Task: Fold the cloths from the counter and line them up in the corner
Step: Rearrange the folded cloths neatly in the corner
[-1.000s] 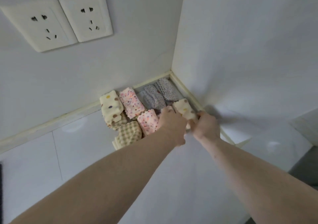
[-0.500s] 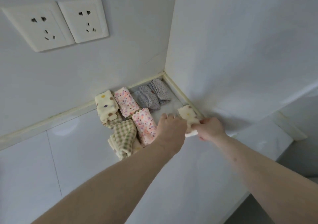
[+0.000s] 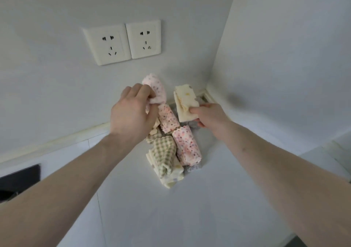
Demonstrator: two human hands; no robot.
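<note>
The left hand (image 3: 133, 112) has its fingers curled round a pale pink speckled cloth (image 3: 156, 91), lifted above the row. The right hand (image 3: 209, 116) pinches a cream folded cloth (image 3: 185, 102) with thumb on top and fingers beneath, holding it up just in front of the wall corner (image 3: 208, 93).

To place well, each bundle should probably come down flat, its folds kept pinched until it touches the table (image 3: 190, 208), then be nudged square against its neighbour, so nothing springs open.

Out from the corner, two pink dotted rolls (image 3: 187, 146) lie end to end. Beside them sits a green checked cloth (image 3: 163, 151), rumpled over cream pieces. Grey fabric seems to lie beneath the right hand, though it is mostly hidden.
</note>
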